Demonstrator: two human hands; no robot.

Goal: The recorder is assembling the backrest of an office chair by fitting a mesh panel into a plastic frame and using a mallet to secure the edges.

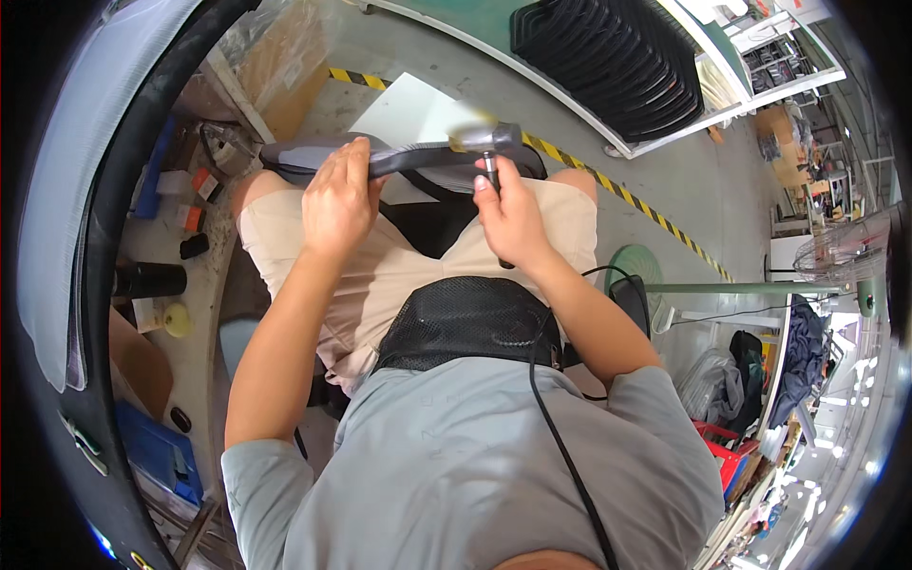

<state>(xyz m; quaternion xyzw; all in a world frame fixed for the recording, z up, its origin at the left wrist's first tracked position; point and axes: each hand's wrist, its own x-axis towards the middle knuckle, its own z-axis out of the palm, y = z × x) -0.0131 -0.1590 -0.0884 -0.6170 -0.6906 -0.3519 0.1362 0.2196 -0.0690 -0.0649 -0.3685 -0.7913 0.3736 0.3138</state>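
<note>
Across my lap lies a long, curved grey-and-black piece (425, 160) with a dark rim; I cannot tell exactly what it is. My left hand (339, 198) is closed over its upper edge, left of the middle. My right hand (513, 211) grips the dark handle of a hammer (495, 139). The hammer's metal head is over the right part of the curved piece, and its yellowish end is smeared by motion. Whether the head touches the piece I cannot tell. A black mesh pouch (463, 323) sits at my waist.
To the left, a workbench (215, 275) holds a black cylinder (157, 279), a yellow roll (177, 320) and small boxes. Ahead, a rack carries stacked black frames (608, 66). Yellow-and-black tape (655, 213) crosses the floor. At right stands a green-poled fan (750, 288).
</note>
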